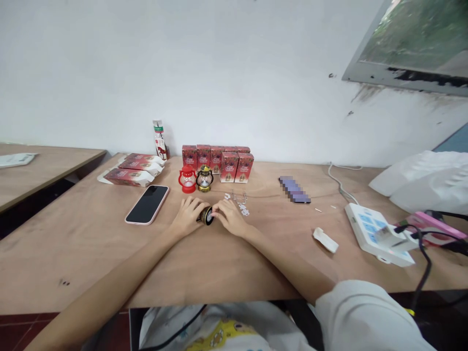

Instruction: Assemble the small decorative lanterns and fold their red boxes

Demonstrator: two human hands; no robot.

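My left hand (pixel 189 214) is closed round a small dark bronze-coloured lantern (pixel 206 216). This lantern is tipped on its side just over the table, with its round base turned toward my right hand (pixel 230 217). The right fingers are bent, and their tips press at the base; whether they pinch some tiny part there is too small to tell. Just beyond my hands stand a red lantern (pixel 187 180) and a black-and-gold lantern (pixel 204 179), both upright. Small white pieces (pixel 243 209) and thin metal bits (pixel 239 197) lie beyond my right hand.
Red boxes (pixel 236 167) stand in rows near the wall. Left are a phone (pixel 147 204), boxes in torn white wrapping (pixel 127 176) and a bottle (pixel 160 140). Right lie a pixelated purple item (pixel 294 189), a white piece (pixel 325 240) and a power strip (pixel 365 224) with cables.
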